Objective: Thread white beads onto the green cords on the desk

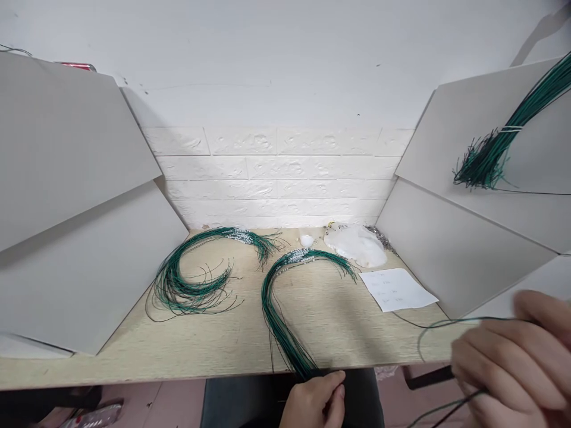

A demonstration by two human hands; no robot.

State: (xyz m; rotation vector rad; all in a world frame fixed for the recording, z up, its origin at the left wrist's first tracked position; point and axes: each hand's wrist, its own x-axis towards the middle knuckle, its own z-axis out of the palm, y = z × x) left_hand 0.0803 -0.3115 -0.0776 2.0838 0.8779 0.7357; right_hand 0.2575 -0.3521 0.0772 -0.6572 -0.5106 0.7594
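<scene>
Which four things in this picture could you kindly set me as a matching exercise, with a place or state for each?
1. Left hand
2. Right hand
3. Paper sheet
4. Tied cord bundle

A. Upper right, ends splayed
B. Blurred, holding thin strands
C. At the near end of the middle bundle
D. Flat, bearing writing

Pairs: 1-C; 2-B; 3-D; 4-A.

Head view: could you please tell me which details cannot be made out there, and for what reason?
All in the head view:
- Middle bundle: lower end hidden by the left hand.
- Threads: gripped part hidden inside the right hand, itself blurred.
- Upper bundle: cut off by the right edge.
- Paper: writing too small and faint.
</scene>
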